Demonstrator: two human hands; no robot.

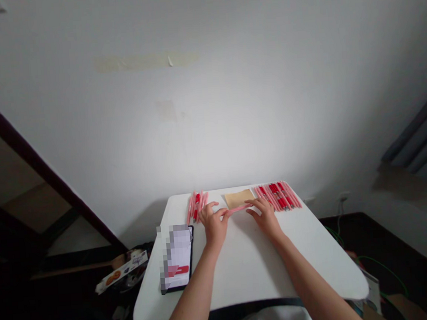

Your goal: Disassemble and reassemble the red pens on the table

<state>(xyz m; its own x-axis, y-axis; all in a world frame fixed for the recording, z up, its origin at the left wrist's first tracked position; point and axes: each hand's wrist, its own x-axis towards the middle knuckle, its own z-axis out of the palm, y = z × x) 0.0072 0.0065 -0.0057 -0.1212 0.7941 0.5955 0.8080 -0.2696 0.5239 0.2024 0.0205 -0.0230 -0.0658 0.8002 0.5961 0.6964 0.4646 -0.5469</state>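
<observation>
My left hand (213,222) and my right hand (265,216) hold a slim pink pen (237,209) level between them above the white table (251,260). Each hand pinches one end of it with thumb and fingers, so the tips are partly hidden. Beyond the pen lies a tan sheet of paper (239,198). Past my left hand is a small group of pink and red pens (195,206). A larger row of pink and red pens (281,196) lies side by side past my right hand, which covers part of its near left edge.
A phone (180,261) with a blurred-out screen lies on the table's left side, beside my left forearm. The table's far edge is close to a pale wall (211,130). Boxes, a green cable (386,260) and other clutter are on the dark floor around the table.
</observation>
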